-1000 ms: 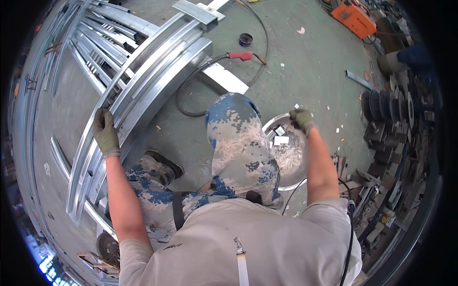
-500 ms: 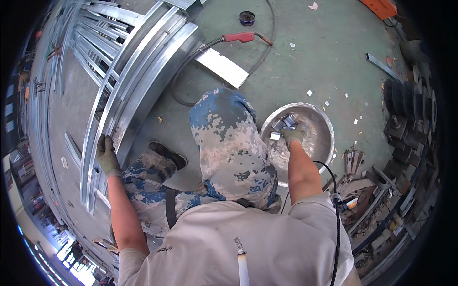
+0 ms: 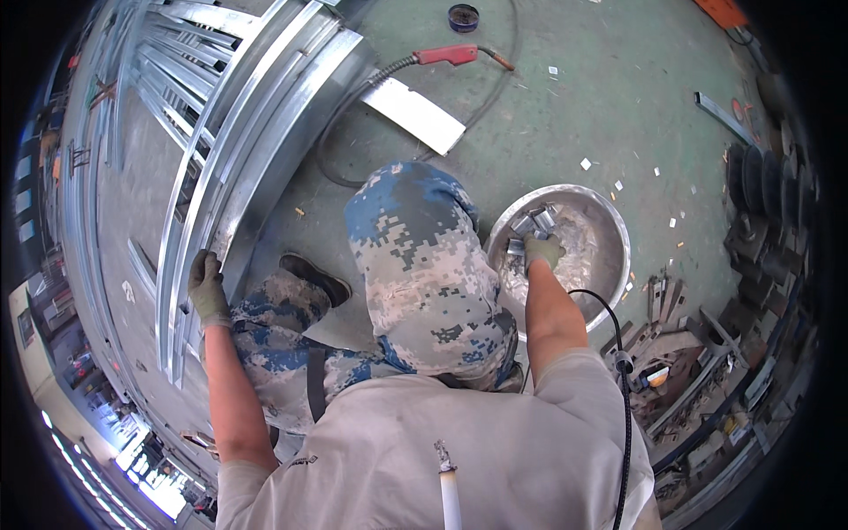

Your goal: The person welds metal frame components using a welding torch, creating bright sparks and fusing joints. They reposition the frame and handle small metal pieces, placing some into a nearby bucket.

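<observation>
My left hand (image 3: pixel 208 290), in a grey-green work glove, rests on the near part of a stack of long galvanised steel channels (image 3: pixel 281 115). Its fingers are stretched out along the metal edge. On my right stands a round metal basin (image 3: pixel 616 231) on the floor. Inside it, my gloved right hand (image 3: pixel 542 253) has its fingers bent around short cut metal pieces (image 3: pixel 535 221) lying in a small heap. The glove partly covers them, so how many it grips is hidden.
A red welding torch (image 3: pixel 447 55) with its cable lies ahead, beside a flat white metal plate (image 3: pixel 420 117). Farther off sits a small round tin (image 3: pixel 463 17). Scrap metal (image 3: pixel 667 340) and dark stacked discs (image 3: pixel 760 181) line the right. A black cable (image 3: pixel 624 397) hangs by my right arm.
The view has shifted slightly. My right hand stays in the basin, and the metal pieces at its fingers have turned a little. My left hand keeps its place on the channels.
</observation>
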